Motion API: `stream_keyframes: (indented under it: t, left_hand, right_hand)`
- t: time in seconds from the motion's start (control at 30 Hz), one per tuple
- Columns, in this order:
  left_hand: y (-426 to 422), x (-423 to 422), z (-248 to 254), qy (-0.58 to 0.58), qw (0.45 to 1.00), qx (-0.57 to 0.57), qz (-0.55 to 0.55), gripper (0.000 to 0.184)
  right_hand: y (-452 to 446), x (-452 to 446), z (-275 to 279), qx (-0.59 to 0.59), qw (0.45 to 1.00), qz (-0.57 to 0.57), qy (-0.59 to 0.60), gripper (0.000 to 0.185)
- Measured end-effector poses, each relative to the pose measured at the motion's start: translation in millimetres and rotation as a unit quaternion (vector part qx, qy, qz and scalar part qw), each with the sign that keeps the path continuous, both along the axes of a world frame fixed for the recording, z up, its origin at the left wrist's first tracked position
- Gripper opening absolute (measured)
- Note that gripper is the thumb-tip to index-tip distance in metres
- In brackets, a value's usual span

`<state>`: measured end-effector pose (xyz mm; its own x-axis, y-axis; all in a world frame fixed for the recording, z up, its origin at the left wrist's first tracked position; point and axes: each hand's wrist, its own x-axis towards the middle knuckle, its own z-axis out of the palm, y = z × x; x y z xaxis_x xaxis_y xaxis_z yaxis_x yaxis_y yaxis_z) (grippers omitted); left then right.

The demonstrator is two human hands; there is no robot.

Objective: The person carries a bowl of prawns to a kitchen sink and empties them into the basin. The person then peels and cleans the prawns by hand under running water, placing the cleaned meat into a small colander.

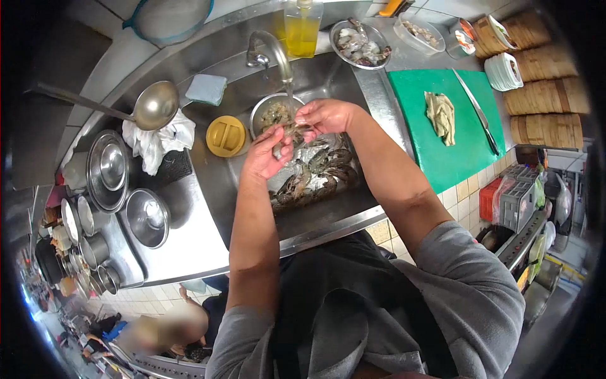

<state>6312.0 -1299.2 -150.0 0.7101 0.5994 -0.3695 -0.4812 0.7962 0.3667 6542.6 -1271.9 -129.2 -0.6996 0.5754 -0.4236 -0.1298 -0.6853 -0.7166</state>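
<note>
Above the sink (218,180), my left hand (266,155) and my right hand (327,117) meet just under the faucet (276,45). Their fingers are closed on a shrimp (294,130), pinched between the two hands and partly hidden by them. Right behind it a metal bowl (255,120) holds some peeled-looking shrimp pieces. Below my hands lies a heap of whole dark shrimp (323,170) on the sink floor. A yellow round lid-like piece (225,136) sits left of the bowl.
On the right, a green cutting board (413,120) carries a knife (476,108) and a folded cloth (440,118). A bowl of seafood (361,45) and a yellow liquid bottle (303,31) stand behind the sink. To the left are a ladle (156,105) and metal bowls (148,218). Another person is at lower left.
</note>
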Motion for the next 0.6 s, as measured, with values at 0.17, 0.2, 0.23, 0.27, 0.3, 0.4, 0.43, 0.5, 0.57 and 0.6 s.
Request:
stream_keyframes:
  t: [0.17, 0.2, 0.23, 0.27, 0.3, 0.4, 0.43, 0.5, 0.57, 0.6]
  left_hand:
    - [5.8, 17.0, 0.7, 0.109, 0.986, 0.087, 0.096, 0.021]
    - [5.6, 19.7, 0.2, 0.174, 0.969, 0.131, 0.118, 0.021]
    - [4.4, 21.5, 6.3, 0.169, 0.967, 0.139, 0.131, 0.021]
    - [4.4, 26.0, 11.7, 0.171, 0.967, 0.139, 0.13, 0.021]
    - [5.9, 31.3, 14.1, 0.194, 0.957, 0.152, 0.155, 0.02]
    - [6.1, 36.2, 17.9, 0.221, 0.942, 0.163, 0.196, 0.024]
    - [5.0, 37.6, 15.3, 0.24, 0.935, 0.134, 0.222, 0.024]
    - [-0.2, 42.6, 12.2, 0.273, 0.924, 0.094, 0.251, 0.021]
    - [-8.7, 45.7, 12.0, 0.262, 0.93, 0.06, 0.249, 0.02]
    - [-12.7, 47.1, 10.3, 0.251, 0.936, 0.025, 0.246, 0.02]
  right_hand:
    - [-22.4, -14.3, -33.5, -0.095, 0.968, -0.218, 0.083, 0.014]
    - [-21.9, -17.3, -39.5, -0.096, 0.968, -0.216, 0.084, 0.014]
    - [-22.0, -20.0, -54.2, 0.004, 0.973, -0.144, -0.18, 0.015]
    - [-23.7, -23.0, -68.6, 0.104, 0.896, -0.06, -0.427, 0.018]
    - [-27.5, -26.6, -64.6, 0.139, 0.896, -0.058, -0.417, 0.027]
    - [-39.5, -37.5, -43.3, -0.038, 0.952, -0.162, -0.257, 0.03]
    - [-39.8, -40.6, -42.4, -0.057, 0.962, -0.206, -0.171, 0.028]
    - [-34.2, -47.8, -36.6, -0.058, 0.961, -0.251, -0.096, 0.029]
    - [-32.4, -58.2, -25.1, -0.056, 0.943, -0.329, 0.017, 0.025]
    - [-31.2, -60.0, -24.2, -0.055, 0.943, -0.328, 0.017, 0.025]
